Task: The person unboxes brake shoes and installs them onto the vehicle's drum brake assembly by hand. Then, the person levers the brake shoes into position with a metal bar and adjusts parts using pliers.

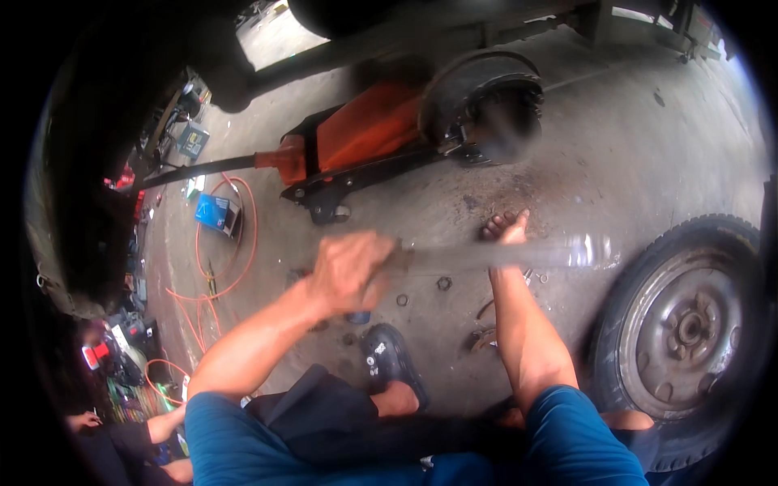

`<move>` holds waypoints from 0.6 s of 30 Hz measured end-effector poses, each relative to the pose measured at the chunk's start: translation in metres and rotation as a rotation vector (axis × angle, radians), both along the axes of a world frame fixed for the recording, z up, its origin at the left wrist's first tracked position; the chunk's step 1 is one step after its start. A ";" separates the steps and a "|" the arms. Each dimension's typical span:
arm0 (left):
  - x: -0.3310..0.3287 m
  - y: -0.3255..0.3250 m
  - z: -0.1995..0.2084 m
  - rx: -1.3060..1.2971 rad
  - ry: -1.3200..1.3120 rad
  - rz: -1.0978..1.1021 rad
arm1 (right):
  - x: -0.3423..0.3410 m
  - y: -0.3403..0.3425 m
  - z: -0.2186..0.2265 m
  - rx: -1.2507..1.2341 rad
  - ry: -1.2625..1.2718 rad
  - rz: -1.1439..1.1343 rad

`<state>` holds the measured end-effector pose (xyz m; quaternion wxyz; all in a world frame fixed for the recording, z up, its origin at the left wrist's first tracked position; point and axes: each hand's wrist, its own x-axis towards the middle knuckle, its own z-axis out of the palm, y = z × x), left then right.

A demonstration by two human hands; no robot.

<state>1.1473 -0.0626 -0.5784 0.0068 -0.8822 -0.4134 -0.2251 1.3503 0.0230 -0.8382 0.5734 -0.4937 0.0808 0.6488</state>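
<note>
My left hand (352, 267) is closed round one end of a long grey tool (462, 257). Motion smears the tool, and its kind does not show. It stretches level to the right, crossing in front of my right wrist. My right hand (509, 228) reaches forward, low over the stained floor, with dark-smudged fingers loosely bent and apart. Nothing shows in it. Just beyond it is a dark, round wheel hub assembly (486, 105), its near end blurred. Below my hands lie a nut (443, 283), a small ring (403, 300) and curved rusty metal pieces (485, 338).
An orange floor jack (369, 125) with a long dark handle (207, 168) stands beside the hub, under the vehicle. A wheel with tyre (689, 328) lies at right. At left are a blue box (215, 211), an orange hose (253, 215) and another person's arm (166, 423).
</note>
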 end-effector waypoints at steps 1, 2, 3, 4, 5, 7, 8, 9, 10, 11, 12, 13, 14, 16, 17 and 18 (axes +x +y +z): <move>-0.006 0.007 -0.003 0.128 -0.084 -0.031 | -0.005 -0.003 0.013 0.000 -0.003 0.023; -0.010 0.015 -0.004 -0.087 -0.029 0.339 | -0.010 -0.005 0.026 -0.034 -0.045 0.039; -0.009 0.025 -0.003 -0.166 0.013 0.399 | -0.010 -0.005 0.034 -0.068 -0.095 0.041; -0.005 0.032 -0.002 -0.240 0.054 0.456 | -0.011 -0.003 0.034 -0.063 -0.105 0.047; 0.002 0.031 -0.005 -0.238 0.042 0.461 | -0.011 -0.002 0.034 -0.043 -0.093 0.041; 0.013 0.021 -0.010 0.040 -0.057 0.185 | -0.011 -0.003 0.033 -0.027 -0.090 0.045; 0.011 0.021 -0.013 0.039 -0.067 0.192 | -0.013 -0.002 0.030 -0.010 -0.118 -0.026; 0.004 0.020 -0.014 0.069 -0.073 0.117 | -0.017 -0.004 0.036 0.008 -0.142 -0.092; -0.002 0.021 -0.016 0.100 -0.079 0.041 | -0.017 -0.007 0.041 0.008 -0.149 -0.079; -0.006 0.024 -0.018 0.099 -0.086 0.054 | -0.014 -0.009 0.047 -0.027 -0.143 -0.009; -0.010 0.033 -0.019 0.024 0.005 0.247 | -0.013 -0.008 0.053 -0.058 -0.137 0.050; -0.013 0.036 -0.021 -0.053 0.095 0.441 | -0.013 -0.007 0.051 -0.054 -0.145 0.054; -0.012 0.033 -0.026 -0.052 0.086 0.446 | -0.014 -0.005 0.048 -0.019 -0.135 0.068; 0.006 0.015 -0.028 -0.034 -0.084 0.282 | -0.007 -0.011 0.042 0.000 -0.141 0.094; 0.012 0.006 -0.025 -0.044 -0.126 0.151 | -0.004 -0.014 0.040 0.040 -0.140 0.138; 0.016 0.000 -0.020 -0.043 -0.130 0.154 | 0.000 -0.018 0.040 0.079 -0.130 0.182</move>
